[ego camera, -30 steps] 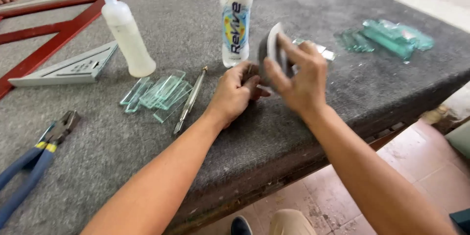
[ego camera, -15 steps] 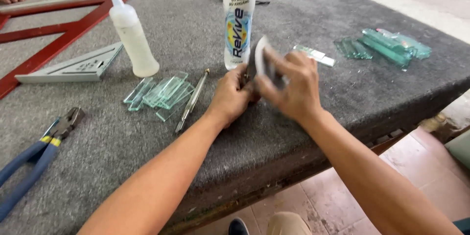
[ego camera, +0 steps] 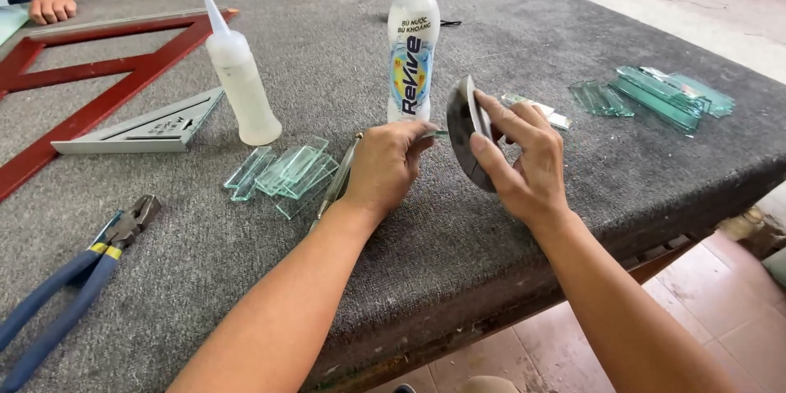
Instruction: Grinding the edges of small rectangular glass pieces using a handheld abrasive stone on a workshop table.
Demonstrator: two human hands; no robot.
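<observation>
My right hand (ego camera: 524, 165) grips a dark grey round disc (ego camera: 460, 129) and holds it on edge just above the grey felt table (ego camera: 508, 246). My left hand (ego camera: 385, 165) is closed on a small glass strip (ego camera: 434, 134) whose tip meets the face of the disc. Both hands sit close together near the table's front edge, right in front of a white drink bottle (ego camera: 412, 49).
A pile of glass strips (ego camera: 282, 170) and a thin metal glass cutter (ego camera: 340, 176) lie left of my left hand. Further left are a squeeze bottle (ego camera: 237, 74), grey square (ego camera: 147, 127), red frame (ego camera: 90, 82) and blue-handled pliers (ego camera: 74, 278). More glass pieces (ego camera: 655, 94) lie right. Another person's hand (ego camera: 51, 8) rests far left.
Both hands have stayed together on the disc and the glass strip, shifting only slightly over the table. Nothing else on the table has moved.
</observation>
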